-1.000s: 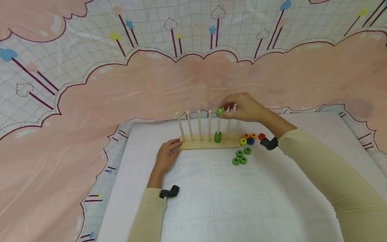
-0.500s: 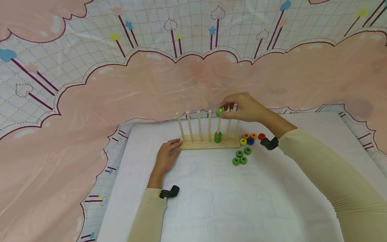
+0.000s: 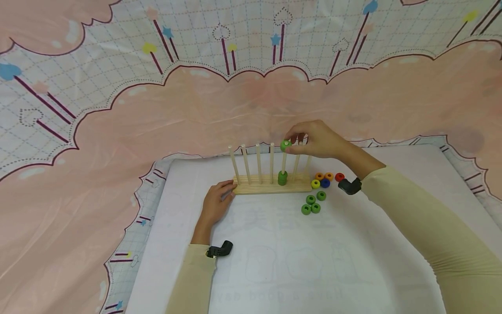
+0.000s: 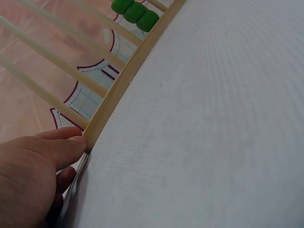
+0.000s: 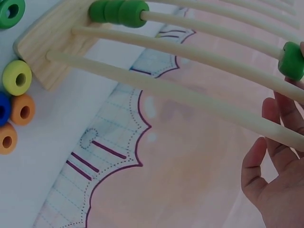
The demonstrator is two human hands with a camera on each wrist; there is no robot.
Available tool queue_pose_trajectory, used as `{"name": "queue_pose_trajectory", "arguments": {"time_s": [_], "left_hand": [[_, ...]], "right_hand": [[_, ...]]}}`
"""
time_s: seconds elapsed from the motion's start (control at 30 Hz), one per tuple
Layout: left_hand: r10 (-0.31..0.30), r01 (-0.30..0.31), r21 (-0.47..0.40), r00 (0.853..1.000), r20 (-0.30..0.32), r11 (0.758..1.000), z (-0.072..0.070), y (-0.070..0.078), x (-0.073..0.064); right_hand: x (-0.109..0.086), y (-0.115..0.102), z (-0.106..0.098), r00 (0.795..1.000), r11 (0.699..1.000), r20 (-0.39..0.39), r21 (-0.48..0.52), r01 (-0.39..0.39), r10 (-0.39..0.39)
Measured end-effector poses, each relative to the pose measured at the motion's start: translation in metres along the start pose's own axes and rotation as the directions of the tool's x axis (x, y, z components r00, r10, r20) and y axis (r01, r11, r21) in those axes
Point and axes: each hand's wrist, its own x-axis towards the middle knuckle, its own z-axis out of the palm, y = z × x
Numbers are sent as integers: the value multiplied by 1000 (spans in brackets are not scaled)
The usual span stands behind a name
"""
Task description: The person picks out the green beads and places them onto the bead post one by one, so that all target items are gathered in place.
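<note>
A wooden stand with several upright pegs (image 3: 259,163) sits on the white tabletop. My left hand (image 3: 217,203) holds the left end of its wooden base (image 3: 255,187), with thumb and fingertips at the corner. Around the top of one peg, right of the middle, is a green bead (image 3: 285,145); my right hand (image 3: 318,138) pinches it between thumb and fingers. In the right wrist view that bead (image 5: 291,61) is threaded on the peg, far above a stack of 3 green beads (image 5: 118,13) at the base.
Several loose green beads (image 3: 310,199) lie in front of the stand's right end. A yellow bead (image 3: 315,184), a blue bead (image 3: 325,183), two orange beads (image 3: 328,176) and a red bead (image 3: 339,177) lie beside that end. A pink patterned cloth (image 3: 251,100) hangs behind.
</note>
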Motion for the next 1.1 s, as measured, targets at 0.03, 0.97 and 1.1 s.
{"name": "queue_pose_trajectory", "arguments": {"time_s": [0.03,0.97,1.1], "left_hand": [[0,0,-1,1000,0,1000,0,0,0],[-3,3,3,1000,-2,1000,-1,2,-3],[1,-1,1,1000,0,1000,-1,1,-2]], "right_hand": [[0,0,0,1000,1000,0,2,-1,1],[-54,51,-1,977,977,5,22,-212,212],[-70,61,4,963,962,28,41,-269,268]]}}
